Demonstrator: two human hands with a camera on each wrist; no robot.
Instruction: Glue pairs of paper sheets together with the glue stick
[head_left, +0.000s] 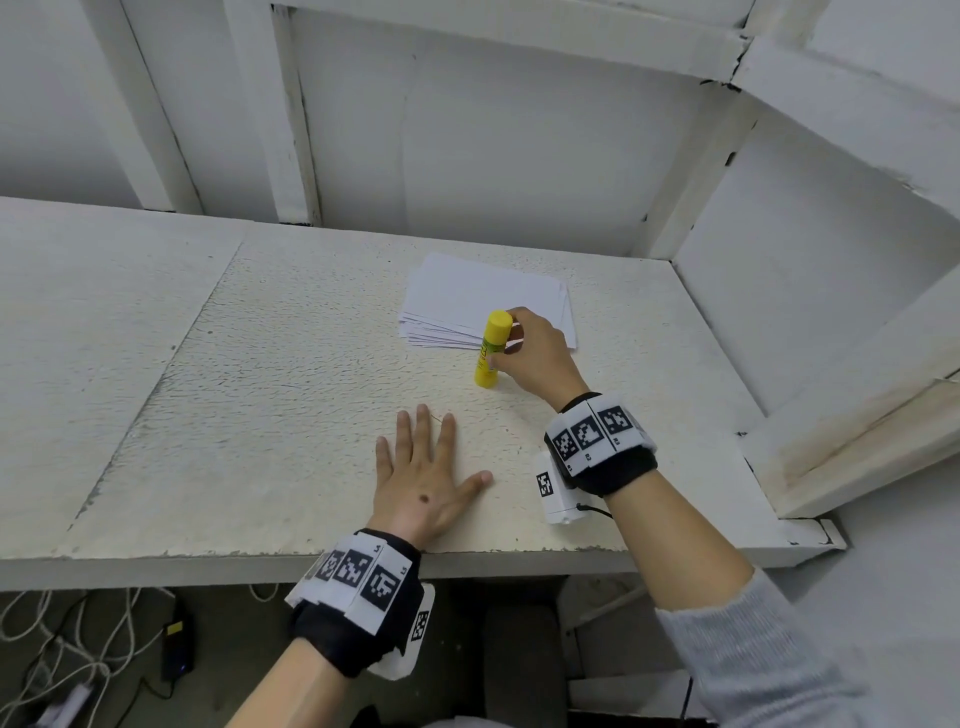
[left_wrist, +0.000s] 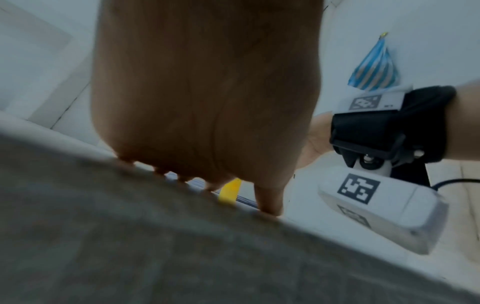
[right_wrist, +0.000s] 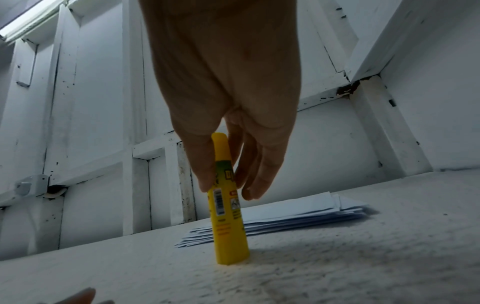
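The white textured surface (head_left: 291, 364) fills the middle of the head view, boxed in by white panel walls (head_left: 493, 135) across the top and right of the frame. On it, just right of centre, lies a loose stack of paper sheets (head_left: 467, 296), fanned a little at its lower left edge and apparently untouched: no sheet has been drawn out and none looks paired or glued. Below centre the left hand (head_left: 423, 480) lies flat on the surface with fingers spread and straight, holding nothing and well apart from the stack. The right hand (head_left: 537, 356), at the stack's lower right corner, has thumb and fingers closed round the yellow glue stick (head_left: 491, 348); the wrist view shows the thumb on one side of the label and the fingers (right_wrist: 257, 181) on the other. The stick stands upright with its base on the surface just in front of the stack, cap still on. By this reading the task is at its very start: uncapping, drawing sheets, spreading glue and pressing pairs together all remain.
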